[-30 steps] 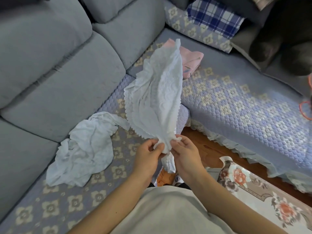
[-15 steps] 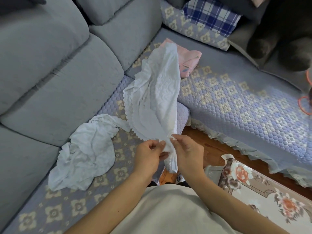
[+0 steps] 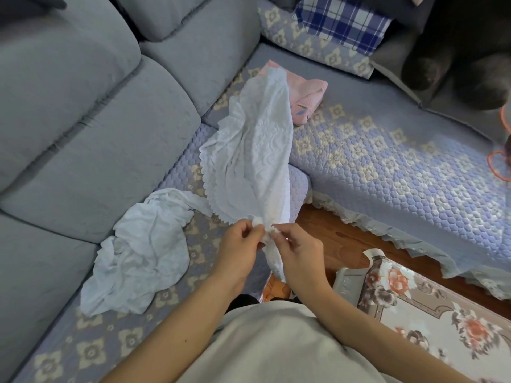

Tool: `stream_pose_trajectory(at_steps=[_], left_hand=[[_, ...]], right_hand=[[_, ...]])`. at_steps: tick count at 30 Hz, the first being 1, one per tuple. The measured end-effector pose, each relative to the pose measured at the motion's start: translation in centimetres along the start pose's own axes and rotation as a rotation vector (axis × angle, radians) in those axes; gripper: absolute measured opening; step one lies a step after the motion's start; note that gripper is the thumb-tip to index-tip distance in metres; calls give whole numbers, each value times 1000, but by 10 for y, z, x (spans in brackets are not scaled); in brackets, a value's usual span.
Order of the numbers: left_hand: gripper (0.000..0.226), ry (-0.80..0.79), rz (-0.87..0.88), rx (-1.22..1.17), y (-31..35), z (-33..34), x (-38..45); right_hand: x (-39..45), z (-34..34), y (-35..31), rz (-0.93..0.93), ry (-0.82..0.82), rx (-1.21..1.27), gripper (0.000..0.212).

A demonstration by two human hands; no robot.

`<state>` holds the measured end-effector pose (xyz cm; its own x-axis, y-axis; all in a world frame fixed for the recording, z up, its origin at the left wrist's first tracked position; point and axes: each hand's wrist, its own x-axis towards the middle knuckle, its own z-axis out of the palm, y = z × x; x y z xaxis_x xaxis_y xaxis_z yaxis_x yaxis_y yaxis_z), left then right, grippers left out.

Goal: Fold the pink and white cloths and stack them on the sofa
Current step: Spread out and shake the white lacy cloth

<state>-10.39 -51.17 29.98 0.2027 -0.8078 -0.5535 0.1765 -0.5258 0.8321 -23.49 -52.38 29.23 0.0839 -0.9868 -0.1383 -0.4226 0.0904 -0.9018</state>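
The person's left hand (image 3: 240,246) and right hand (image 3: 297,254) are raised side by side in front of the body, close together, each pinching the near end of a white scalloped cloth (image 3: 253,153) between thumb and curled fingers. The cloth is bunched at the point of grip. A short tail of it hangs below the hands, and the main body spreads away from the person over the corner of the sofa seat, its scalloped edge facing left. Whether its far end rests on the seat or is held clear cannot be determined.

A second white cloth (image 3: 141,252) lies crumpled and unfolded on the quilted seat cover (image 3: 91,352) to the left of the hands, one strip of it running toward the held cloth. Contact between the two cannot be confirmed.

A pink cloth (image 3: 307,96) sits folded on the adjoining section of the sofa (image 3: 83,128), just beyond the far end of the held cloth and partly hidden by it.

Further items noted: a blue plaid cushion (image 3: 341,24) at the back corner, a dark object at the upper right which cannot be identified, a floral rug (image 3: 431,308) on the wooden floor (image 3: 340,239) at lower right, and orange loops (image 3: 497,167) at the right edge
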Motion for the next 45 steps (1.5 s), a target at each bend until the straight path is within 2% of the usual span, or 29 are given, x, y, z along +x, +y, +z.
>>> stream_pose_trajectory(at_steps=[7,14,21,29,32,35,37,40,43,45], left_hand=[[20,151,54,-153,-3,17,0],[2,280,68,-104,-5,15,4],[28,340,146,60,-6,12,1],[8,386,183,-15,-1,8,-2],[12,402,187,-18,-2,1,-2],[11,414,205,24,1,-8,-2],[7,390,199,47,3,-11,-3],[9,256,110,-4,6,-2,-3],[12,173,-11,-183,9,13,-4],[9,123,-92,-375,14,17,-7]], right_hand=[[7,6,-9,134,57,183,9],[12,9,-4,190,56,260,9],[13,10,-5,192,40,260,8],[11,9,-6,175,27,246,11],[14,3,-9,170,84,214,13],[21,-12,-10,174,211,212,12],[22,-17,-12,108,261,187,14],[16,-3,-19,-58,194,111,12],[8,15,-19,-276,146,-58,12],[8,14,-18,-296,165,-69,12]])
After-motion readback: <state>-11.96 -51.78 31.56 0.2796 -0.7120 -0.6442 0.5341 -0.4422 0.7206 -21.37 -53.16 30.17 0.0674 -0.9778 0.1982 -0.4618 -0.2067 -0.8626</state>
